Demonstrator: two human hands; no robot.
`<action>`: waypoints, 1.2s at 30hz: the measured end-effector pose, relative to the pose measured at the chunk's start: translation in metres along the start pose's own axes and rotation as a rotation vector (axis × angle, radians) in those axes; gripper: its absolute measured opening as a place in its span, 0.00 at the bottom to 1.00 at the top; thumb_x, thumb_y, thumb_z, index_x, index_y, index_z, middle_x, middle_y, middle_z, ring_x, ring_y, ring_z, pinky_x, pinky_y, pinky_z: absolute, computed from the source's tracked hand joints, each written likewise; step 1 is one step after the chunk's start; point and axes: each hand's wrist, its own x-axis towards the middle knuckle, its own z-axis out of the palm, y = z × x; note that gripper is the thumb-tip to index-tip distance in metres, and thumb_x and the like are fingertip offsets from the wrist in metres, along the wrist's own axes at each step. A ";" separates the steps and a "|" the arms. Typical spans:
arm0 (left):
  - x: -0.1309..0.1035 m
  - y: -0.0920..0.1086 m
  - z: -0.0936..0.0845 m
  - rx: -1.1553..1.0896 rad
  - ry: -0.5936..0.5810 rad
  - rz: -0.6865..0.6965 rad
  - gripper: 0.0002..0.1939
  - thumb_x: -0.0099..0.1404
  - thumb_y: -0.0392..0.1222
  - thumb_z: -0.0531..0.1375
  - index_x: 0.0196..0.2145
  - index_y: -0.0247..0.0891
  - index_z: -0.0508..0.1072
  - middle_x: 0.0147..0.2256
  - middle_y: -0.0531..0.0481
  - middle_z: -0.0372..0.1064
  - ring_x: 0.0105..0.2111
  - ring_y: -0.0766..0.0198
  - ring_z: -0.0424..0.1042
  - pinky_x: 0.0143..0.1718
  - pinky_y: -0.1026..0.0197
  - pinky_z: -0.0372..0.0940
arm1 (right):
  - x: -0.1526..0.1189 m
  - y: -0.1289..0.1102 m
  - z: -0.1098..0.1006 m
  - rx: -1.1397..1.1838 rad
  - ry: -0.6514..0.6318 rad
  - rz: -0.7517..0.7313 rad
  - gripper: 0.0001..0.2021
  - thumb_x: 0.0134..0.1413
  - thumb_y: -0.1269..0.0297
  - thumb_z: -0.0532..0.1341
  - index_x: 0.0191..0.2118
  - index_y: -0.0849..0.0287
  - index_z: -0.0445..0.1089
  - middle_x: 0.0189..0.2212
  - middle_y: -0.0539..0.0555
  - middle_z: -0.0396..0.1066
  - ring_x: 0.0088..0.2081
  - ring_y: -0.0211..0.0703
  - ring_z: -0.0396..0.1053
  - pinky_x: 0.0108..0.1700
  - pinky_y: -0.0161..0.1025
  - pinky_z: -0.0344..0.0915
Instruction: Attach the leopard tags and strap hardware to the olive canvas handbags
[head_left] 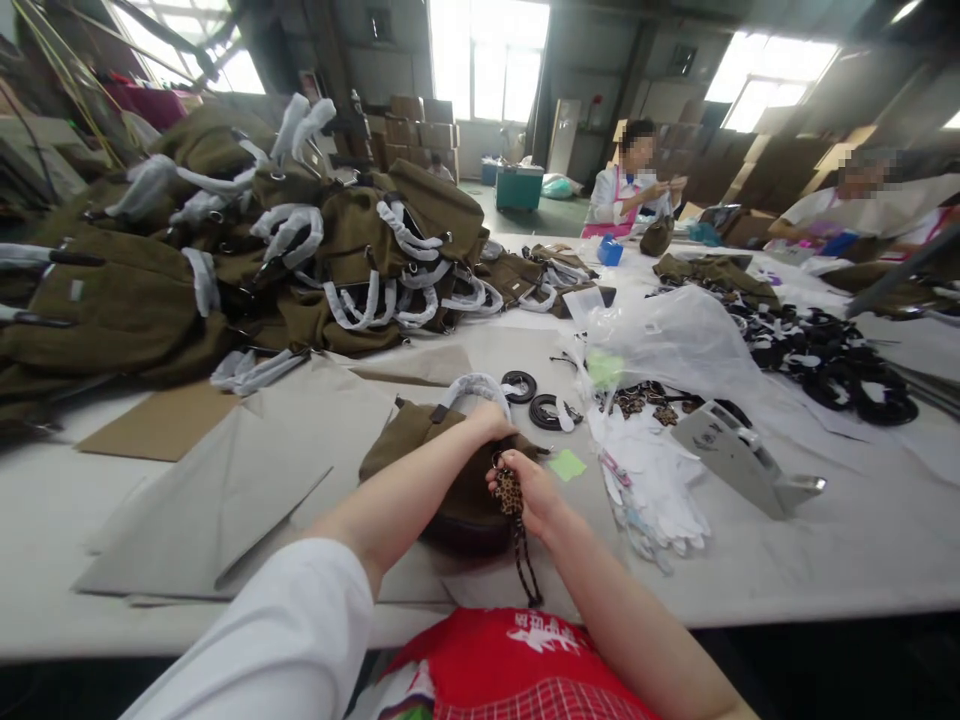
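Note:
An olive-brown bag (pixel 405 440) with a wrapped, looped handle (pixel 474 385) lies on the table in front of me. My left hand (pixel 491 425) is at the top of the bag beside the handle, its fingers mostly hidden behind the wrist. Just to its right, my right hand (pixel 529 487) is closed on a leopard-print charm (pixel 509 492) with a metal ring at its top. From the charm a dark patterned cord (pixel 525 570) hangs down in front of the bag.
Olive bags (pixel 337 240) are heaped at the left behind grey sheets (pixel 247 460). Coiled black straps (pixel 551 412), white gloves (pixel 660 480), a grey metal stand (pixel 739 455) and clear plastic (pixel 675 335) lie to the right. People (pixel 634 185) work across the table.

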 end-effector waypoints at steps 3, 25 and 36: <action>0.003 -0.005 -0.002 -0.100 -0.071 -0.149 0.15 0.68 0.47 0.58 0.47 0.33 0.70 0.43 0.45 0.70 0.39 0.61 0.72 0.40 0.54 0.71 | 0.006 0.014 -0.010 -0.014 0.011 0.017 0.10 0.42 0.59 0.63 0.26 0.59 0.63 0.21 0.52 0.74 0.21 0.36 0.68 0.25 0.30 0.62; -0.103 -0.009 -0.052 -0.484 0.298 -0.215 0.18 0.55 0.53 0.64 0.34 0.36 0.69 0.28 0.50 0.73 0.25 0.63 0.72 0.26 0.64 0.67 | 0.010 -0.002 0.037 -0.015 -0.044 0.123 0.02 0.47 0.69 0.59 0.27 0.61 0.66 0.19 0.51 0.71 0.18 0.35 0.66 0.20 0.29 0.61; -0.134 -0.009 -0.040 -0.410 0.484 -0.087 0.09 0.57 0.45 0.64 0.30 0.38 0.72 0.25 0.53 0.73 0.25 0.65 0.71 0.31 0.64 0.65 | 0.002 0.006 0.046 0.139 0.086 0.075 0.06 0.52 0.65 0.56 0.27 0.60 0.65 0.17 0.48 0.68 0.16 0.32 0.62 0.20 0.28 0.62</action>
